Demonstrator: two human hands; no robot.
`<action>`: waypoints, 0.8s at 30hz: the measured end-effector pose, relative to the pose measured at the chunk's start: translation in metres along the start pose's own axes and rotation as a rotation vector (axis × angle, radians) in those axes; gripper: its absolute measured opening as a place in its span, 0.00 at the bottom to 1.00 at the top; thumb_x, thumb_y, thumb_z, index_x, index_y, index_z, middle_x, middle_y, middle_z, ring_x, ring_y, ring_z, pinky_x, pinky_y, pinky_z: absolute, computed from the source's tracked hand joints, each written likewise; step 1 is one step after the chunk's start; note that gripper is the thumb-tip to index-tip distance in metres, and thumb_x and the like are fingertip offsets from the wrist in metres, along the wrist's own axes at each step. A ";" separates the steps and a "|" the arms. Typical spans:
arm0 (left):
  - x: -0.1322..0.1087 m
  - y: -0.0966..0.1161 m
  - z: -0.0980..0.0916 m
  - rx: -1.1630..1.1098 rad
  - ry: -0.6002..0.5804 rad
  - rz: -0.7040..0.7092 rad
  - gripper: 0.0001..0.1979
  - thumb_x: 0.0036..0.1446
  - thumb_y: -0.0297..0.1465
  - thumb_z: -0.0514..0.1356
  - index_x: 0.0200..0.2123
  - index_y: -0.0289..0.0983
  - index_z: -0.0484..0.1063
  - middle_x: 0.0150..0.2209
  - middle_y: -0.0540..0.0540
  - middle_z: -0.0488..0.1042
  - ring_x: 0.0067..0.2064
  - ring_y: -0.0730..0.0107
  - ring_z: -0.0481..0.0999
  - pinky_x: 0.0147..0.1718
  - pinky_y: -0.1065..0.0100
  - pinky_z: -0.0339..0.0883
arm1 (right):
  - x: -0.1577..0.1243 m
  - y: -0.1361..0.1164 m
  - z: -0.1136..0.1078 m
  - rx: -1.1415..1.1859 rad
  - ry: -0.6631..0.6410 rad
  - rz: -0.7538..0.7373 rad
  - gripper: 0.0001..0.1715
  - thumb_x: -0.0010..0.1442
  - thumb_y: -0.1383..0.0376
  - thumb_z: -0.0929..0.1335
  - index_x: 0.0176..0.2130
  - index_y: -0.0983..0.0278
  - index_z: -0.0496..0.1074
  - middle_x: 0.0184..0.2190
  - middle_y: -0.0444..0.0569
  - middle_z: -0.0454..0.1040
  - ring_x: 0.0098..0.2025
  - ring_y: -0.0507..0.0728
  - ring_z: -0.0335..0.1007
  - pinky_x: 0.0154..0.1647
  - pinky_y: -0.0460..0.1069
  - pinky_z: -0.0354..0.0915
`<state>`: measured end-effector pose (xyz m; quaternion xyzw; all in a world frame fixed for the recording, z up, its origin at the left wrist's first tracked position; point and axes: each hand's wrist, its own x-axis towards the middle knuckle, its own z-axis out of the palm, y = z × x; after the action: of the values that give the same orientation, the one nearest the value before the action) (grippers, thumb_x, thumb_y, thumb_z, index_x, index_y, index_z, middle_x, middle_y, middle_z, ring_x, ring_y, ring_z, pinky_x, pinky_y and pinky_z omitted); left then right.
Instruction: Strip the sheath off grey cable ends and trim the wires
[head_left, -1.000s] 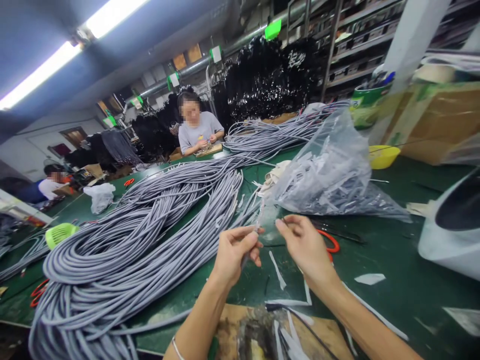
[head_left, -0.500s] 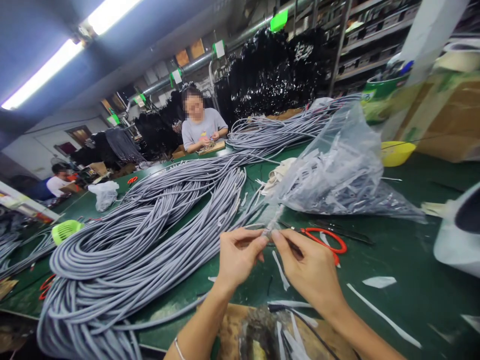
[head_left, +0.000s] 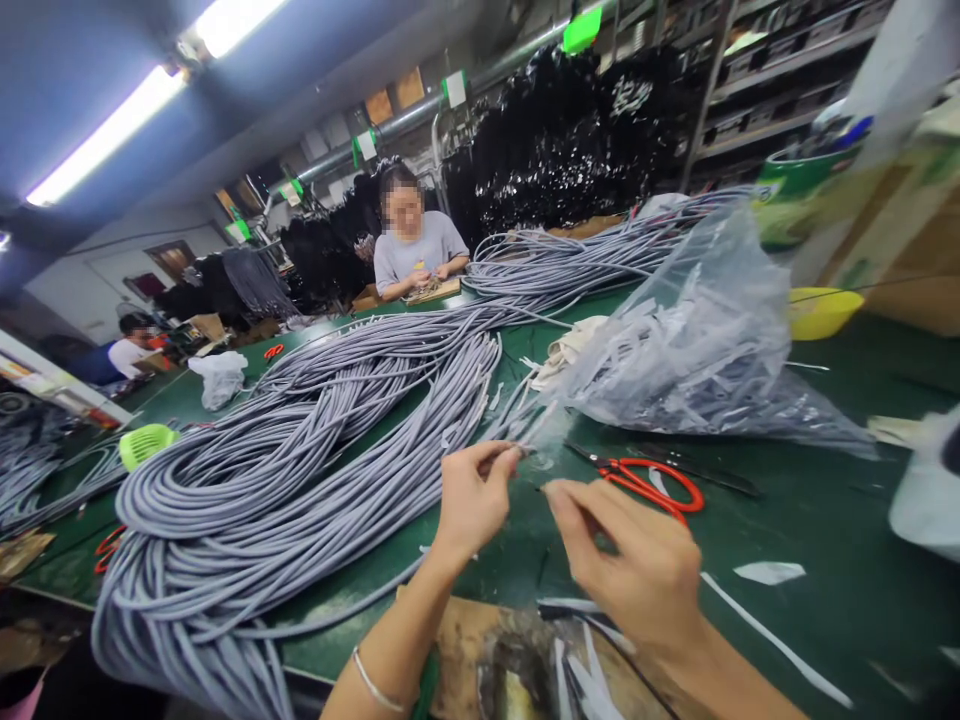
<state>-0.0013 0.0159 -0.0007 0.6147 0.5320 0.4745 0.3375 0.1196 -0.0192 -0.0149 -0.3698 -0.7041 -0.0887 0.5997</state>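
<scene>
My left hand [head_left: 472, 500] is closed in a pinch above the green table, just right of the coiled grey cables [head_left: 300, 470]. A thin, pale end shows at its fingertips, too small to name. To its right, my right hand [head_left: 637, 560] is also pinched, with a tiny dark tip at its thumb and forefinger that I cannot make out. The two hands are a short way apart. Behind the right hand lie red-handled scissors [head_left: 652, 484]. Below the hands sits a stained brown board [head_left: 465, 650] with white strips and a black cable on it.
A clear plastic bag [head_left: 675, 370] full of pale scraps stands beyond my right hand, near a yellow bowl [head_left: 825, 312]. White strips [head_left: 772, 640] lie at right. Across the table a co-worker [head_left: 416, 240] handles small items. A green basket [head_left: 146, 446] is at left.
My hands, which met at a thin pale piece, have moved apart. The right hand has drawn back slightly toward me, and the view has shifted a little.
</scene>
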 end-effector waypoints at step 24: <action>0.000 0.002 -0.005 -0.111 -0.148 -0.023 0.17 0.53 0.42 0.54 0.22 0.35 0.65 0.17 0.55 0.56 0.20 0.78 0.53 0.20 0.73 0.47 | 0.006 0.003 -0.005 0.186 -0.057 -0.058 0.08 0.56 0.70 0.65 0.25 0.63 0.69 0.16 0.42 0.68 0.18 0.49 0.61 0.21 0.45 0.59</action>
<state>-0.0052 0.0149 0.0023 0.6223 0.4857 0.4523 0.4149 0.1254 -0.0174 -0.0096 -0.2944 -0.7365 -0.0296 0.6082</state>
